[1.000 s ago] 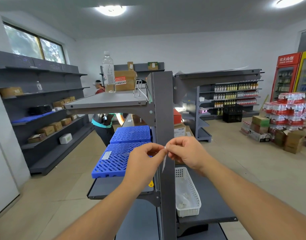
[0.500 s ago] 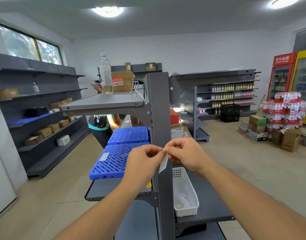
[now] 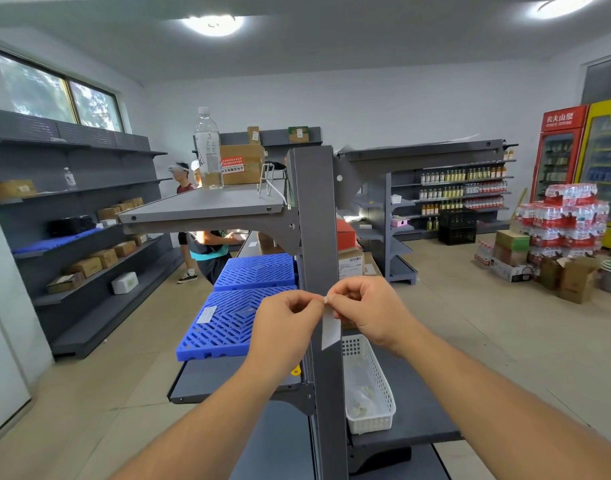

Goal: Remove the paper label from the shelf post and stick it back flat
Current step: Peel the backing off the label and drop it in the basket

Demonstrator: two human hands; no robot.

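Observation:
A small white paper label [image 3: 330, 329] hangs in front of the grey shelf post [image 3: 314, 216], which runs upright through the middle of the view. My left hand [image 3: 284, 325] and my right hand [image 3: 368, 313] meet at the label's top edge, both pinching it between thumb and fingertips. The label dangles below the fingers with its lower end tilted off to the right. Whether it touches the post I cannot tell.
Blue plastic grids [image 3: 241, 303] lie on the shelf left of the post. A white basket [image 3: 368, 393] sits on the right shelf. A water bottle [image 3: 208, 150] and cardboard box [image 3: 243, 164] stand on the top shelf. People [image 3: 207, 244] stand behind the shelving.
The label has turned from edge-on to showing its broad white face, hanging longer below my fingers. Both hands stay pinched together at the post.

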